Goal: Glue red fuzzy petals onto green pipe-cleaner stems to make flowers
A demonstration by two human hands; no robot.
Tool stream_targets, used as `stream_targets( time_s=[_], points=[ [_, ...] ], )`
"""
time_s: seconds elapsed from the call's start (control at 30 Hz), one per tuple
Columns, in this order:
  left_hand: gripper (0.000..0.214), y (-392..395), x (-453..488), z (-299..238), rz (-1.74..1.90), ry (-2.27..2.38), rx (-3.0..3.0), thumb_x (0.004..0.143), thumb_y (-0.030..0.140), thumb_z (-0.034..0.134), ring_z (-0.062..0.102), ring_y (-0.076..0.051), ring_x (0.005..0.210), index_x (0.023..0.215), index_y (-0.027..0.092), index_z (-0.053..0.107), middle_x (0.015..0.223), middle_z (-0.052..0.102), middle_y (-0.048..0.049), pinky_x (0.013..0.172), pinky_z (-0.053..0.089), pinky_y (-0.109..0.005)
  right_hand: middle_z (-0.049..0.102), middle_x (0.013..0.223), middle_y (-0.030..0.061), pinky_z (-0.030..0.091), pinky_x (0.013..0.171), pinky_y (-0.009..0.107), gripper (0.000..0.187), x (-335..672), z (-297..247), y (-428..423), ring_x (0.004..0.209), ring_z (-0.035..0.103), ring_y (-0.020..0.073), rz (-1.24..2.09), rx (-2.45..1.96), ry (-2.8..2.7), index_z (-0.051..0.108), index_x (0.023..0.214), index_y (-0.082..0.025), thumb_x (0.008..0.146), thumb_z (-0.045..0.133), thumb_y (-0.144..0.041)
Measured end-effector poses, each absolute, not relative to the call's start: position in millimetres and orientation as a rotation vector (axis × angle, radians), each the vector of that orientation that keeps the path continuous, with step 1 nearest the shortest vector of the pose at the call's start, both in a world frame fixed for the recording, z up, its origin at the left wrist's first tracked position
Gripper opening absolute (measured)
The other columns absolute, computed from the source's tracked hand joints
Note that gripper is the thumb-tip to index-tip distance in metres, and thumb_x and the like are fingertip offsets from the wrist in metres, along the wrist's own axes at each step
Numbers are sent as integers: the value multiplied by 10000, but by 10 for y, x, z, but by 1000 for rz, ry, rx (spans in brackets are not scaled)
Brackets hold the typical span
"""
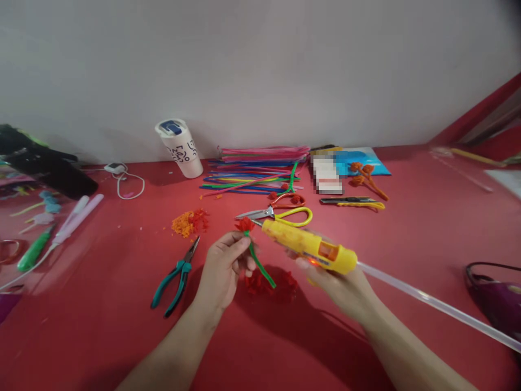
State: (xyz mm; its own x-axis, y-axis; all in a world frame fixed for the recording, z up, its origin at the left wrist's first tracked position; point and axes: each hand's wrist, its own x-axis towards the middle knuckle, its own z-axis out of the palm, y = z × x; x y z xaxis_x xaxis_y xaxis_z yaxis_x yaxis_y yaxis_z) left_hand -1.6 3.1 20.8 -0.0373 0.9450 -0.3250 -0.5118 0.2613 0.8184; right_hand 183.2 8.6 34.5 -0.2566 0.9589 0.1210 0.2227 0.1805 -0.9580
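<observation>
My left hand (223,267) pinches a green pipe-cleaner stem (260,267) topped with a small red flower head (245,224). My right hand (337,282) grips a yellow hot glue gun (303,245); its nozzle touches the red flower head. A clear glue stick (427,301) trails out of the gun's back toward the right. Red fuzzy scraps (280,285) lie on the table under both hands.
Teal-handled pliers (176,276) lie left of my left hand. Yellow-handled scissors (285,214), a heap of orange and red trimmings (189,221), a bundle of coloured pipe cleaners (256,172), a paper cup (181,147), a yellow cutter (352,202) and orange flowers (366,178) sit on the red table (101,347).
</observation>
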Motion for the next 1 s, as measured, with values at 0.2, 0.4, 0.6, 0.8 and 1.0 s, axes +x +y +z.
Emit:
stream_targets(
  time_s=[0.2, 0.4, 0.6, 0.8, 1.0],
  points=[
    [159, 38, -29, 218, 1302, 1056, 483, 645, 235, 726, 479, -33, 378, 697, 138, 611, 476, 581, 39, 342, 343, -102, 519, 611, 1, 398, 502, 259, 214, 1792, 352, 63, 537, 502, 134, 825, -1001, -1922, 524, 674, -201, 836, 541, -341],
    [167, 36, -28, 216, 1277, 1030, 453, 653, 242, 725, 473, -23, 380, 666, 146, 588, 495, 579, 41, 351, 342, -97, 458, 581, -21, 364, 467, 257, 256, 1774, 330, 65, 497, 461, 121, 793, -1023, -1945, 466, 637, -207, 847, 525, -342],
    [179, 25, -37, 195, 1263, 1026, 456, 663, 251, 723, 491, -22, 399, 677, 143, 582, 576, 611, 29, 365, 372, -104, 446, 571, -29, 354, 453, 249, 241, 1768, 298, 71, 483, 448, 113, 753, -1037, -1942, 455, 643, -209, 835, 543, -324],
    [156, 19, -44, 182, 1259, 996, 447, 688, 238, 708, 496, -21, 403, 686, 143, 585, 568, 609, 33, 368, 375, -99, 430, 562, -26, 343, 440, 256, 266, 1776, 290, 70, 471, 440, 115, 772, -1064, -1925, 441, 621, -209, 828, 549, -337],
    [190, 22, -46, 182, 1263, 1027, 452, 659, 264, 727, 499, -26, 403, 689, 144, 583, 565, 601, 36, 368, 384, -107, 403, 548, -32, 334, 426, 251, 295, 1771, 281, 72, 461, 420, 109, 768, -1099, -1925, 415, 605, -212, 822, 550, -360]
  ],
)
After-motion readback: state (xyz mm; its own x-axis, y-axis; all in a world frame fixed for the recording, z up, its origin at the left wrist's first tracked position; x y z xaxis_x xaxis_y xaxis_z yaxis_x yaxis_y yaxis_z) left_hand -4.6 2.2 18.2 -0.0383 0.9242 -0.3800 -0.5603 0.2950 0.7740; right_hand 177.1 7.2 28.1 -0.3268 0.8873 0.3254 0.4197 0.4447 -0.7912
